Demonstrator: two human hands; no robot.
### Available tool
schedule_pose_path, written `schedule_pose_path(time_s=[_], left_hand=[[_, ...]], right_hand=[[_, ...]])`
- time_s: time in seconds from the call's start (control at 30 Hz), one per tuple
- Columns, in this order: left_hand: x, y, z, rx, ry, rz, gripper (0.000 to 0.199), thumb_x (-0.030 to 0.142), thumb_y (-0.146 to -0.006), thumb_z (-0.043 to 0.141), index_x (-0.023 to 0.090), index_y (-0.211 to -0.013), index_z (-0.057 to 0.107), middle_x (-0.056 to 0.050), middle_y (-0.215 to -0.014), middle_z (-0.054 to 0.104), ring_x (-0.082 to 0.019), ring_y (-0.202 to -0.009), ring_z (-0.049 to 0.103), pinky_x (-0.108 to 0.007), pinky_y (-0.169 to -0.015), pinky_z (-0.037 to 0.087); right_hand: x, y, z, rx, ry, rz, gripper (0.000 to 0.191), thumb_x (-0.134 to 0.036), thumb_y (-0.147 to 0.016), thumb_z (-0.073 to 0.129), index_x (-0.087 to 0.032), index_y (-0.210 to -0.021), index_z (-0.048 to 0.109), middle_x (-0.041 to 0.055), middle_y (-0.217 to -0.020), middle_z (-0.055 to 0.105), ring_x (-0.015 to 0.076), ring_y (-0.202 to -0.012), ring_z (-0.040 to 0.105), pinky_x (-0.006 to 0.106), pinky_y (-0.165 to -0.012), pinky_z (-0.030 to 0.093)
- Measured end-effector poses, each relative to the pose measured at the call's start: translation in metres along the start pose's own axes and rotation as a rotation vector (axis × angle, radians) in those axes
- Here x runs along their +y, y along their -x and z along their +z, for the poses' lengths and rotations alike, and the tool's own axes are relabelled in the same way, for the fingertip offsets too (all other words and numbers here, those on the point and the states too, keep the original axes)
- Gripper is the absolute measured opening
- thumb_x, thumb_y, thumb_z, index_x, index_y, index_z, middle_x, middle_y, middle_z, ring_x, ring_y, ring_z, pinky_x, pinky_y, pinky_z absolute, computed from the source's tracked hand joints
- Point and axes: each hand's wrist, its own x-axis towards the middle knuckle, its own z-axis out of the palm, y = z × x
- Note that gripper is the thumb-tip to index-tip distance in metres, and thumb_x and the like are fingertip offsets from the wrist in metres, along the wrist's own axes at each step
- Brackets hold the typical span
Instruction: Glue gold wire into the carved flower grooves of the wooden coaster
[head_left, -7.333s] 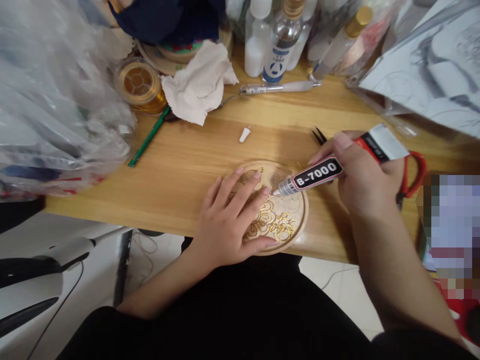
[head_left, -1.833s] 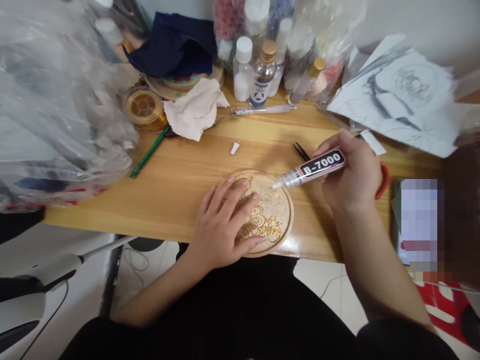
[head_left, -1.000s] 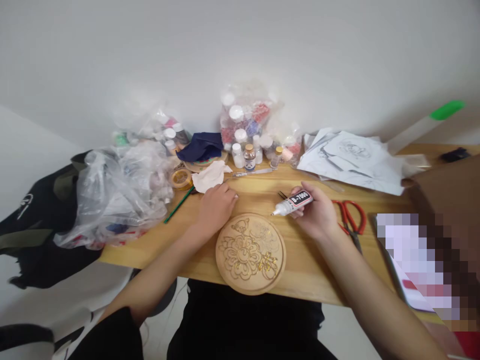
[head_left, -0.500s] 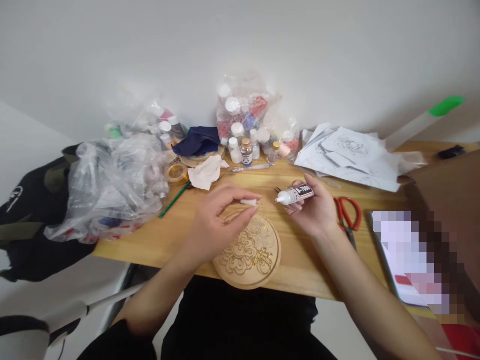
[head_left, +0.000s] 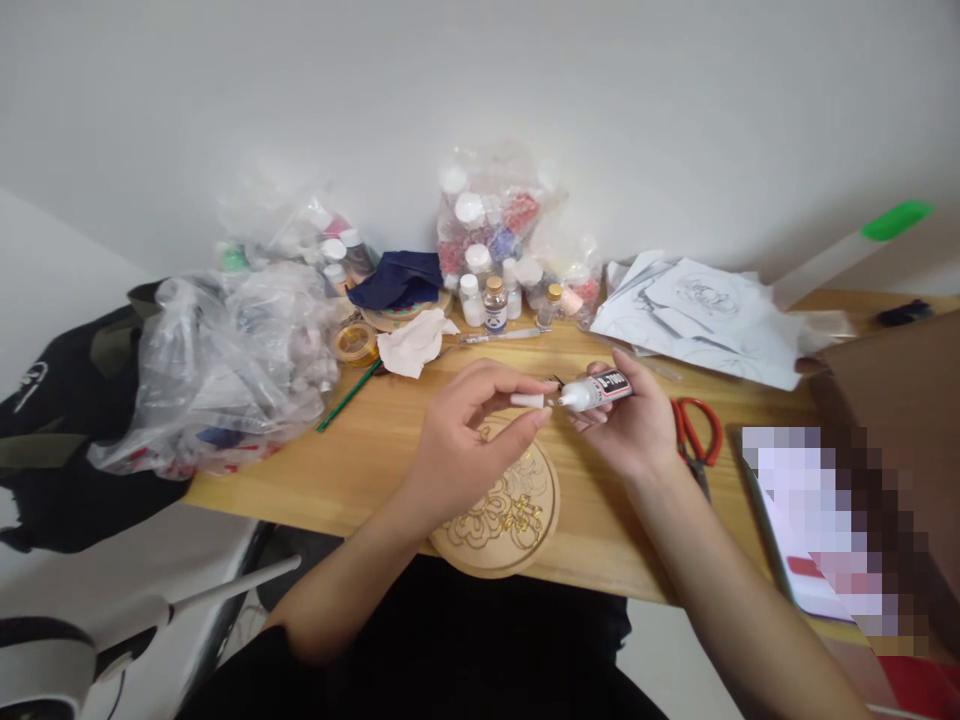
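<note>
Between the thumb and fingers of my left hand (head_left: 476, 430) is a small white cap (head_left: 527, 400), its end close to a glue tube's nozzle. My right hand (head_left: 634, 425) is wrapped round that glue tube (head_left: 598, 391), which is white with a black label and lies nearly level, nozzle to the left. A dark thin tip, perhaps tweezers, shows behind the nozzle. Below my left hand a round wooden disc (head_left: 491, 555) rests at the table's front edge. It carries a flower pattern in line, part of it gold, and my left hand hides its upper left.
Red-handled pliers (head_left: 699, 430) and a tablet-like device (head_left: 795, 520) lie right of my right hand. Behind stand small bottles (head_left: 495, 305) and bagged jars (head_left: 487, 220). Drawn papers (head_left: 697, 310) are back right; a green stick (head_left: 349, 395) and plastic bags (head_left: 232, 360) are left.
My left hand has moved right with the cap, bringing it close to the glue tube's nozzle. The right hand and the tube have shifted only slightly right.
</note>
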Motion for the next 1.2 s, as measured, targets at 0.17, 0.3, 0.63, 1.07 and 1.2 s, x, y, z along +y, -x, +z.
schedule_pose_path(time_s=[0.17,0.3,0.63,1.07,1.2], left_hand=[[-0.001,0.000,0.002,0.004,0.007,-0.006,0.012,0.011,-0.084,0.066,0.015,-0.095,0.068,-0.005,-0.097,0.069,-0.010,-0.093,0.067,-0.022,-0.085,0.056],[0.001,0.001,0.002,-0.001,0.013,-0.011,0.013,0.011,-0.084,0.066,0.015,-0.096,0.068,-0.005,-0.098,0.069,-0.011,-0.094,0.067,-0.024,-0.087,0.056],[0.002,0.000,0.000,0.004,-0.092,0.030,0.012,0.012,-0.085,0.066,0.017,-0.095,0.068,-0.004,-0.096,0.069,-0.012,-0.092,0.067,-0.026,-0.083,0.056],[-0.011,-0.005,-0.013,0.039,-0.585,0.305,0.009,0.016,-0.086,0.068,0.019,-0.094,0.069,-0.001,-0.086,0.069,-0.012,-0.080,0.065,-0.026,-0.074,0.053],[-0.015,-0.008,-0.017,0.003,-0.611,0.285,0.008,0.018,-0.086,0.068,0.019,-0.094,0.069,-0.001,-0.087,0.069,-0.012,-0.082,0.065,-0.027,-0.076,0.053]], right_hand=[[0.000,0.000,-0.003,-0.019,0.038,-0.006,0.034,-0.041,-0.084,0.060,-0.019,-0.058,0.065,-0.0050,-0.037,0.041,0.0064,-0.036,0.038,0.019,-0.040,0.033],[-0.001,0.000,-0.004,-0.047,0.048,-0.018,0.033,-0.042,-0.084,0.061,-0.019,-0.059,0.064,-0.0055,-0.038,0.040,0.0062,-0.037,0.038,0.019,-0.041,0.033],[-0.001,0.001,-0.001,-0.035,0.025,-0.027,0.033,-0.039,-0.083,0.061,-0.019,-0.058,0.065,-0.0048,-0.037,0.042,0.0067,-0.036,0.037,0.019,-0.041,0.035],[0.000,-0.001,-0.003,0.110,0.146,-0.212,0.035,-0.046,-0.083,0.064,-0.020,-0.060,0.062,-0.0040,-0.042,0.043,0.0076,-0.041,0.040,0.021,-0.043,0.036],[0.003,-0.003,-0.003,0.131,0.164,-0.226,0.035,-0.047,-0.081,0.066,-0.020,-0.060,0.063,-0.0037,-0.042,0.044,0.0081,-0.041,0.039,0.022,-0.042,0.034]])
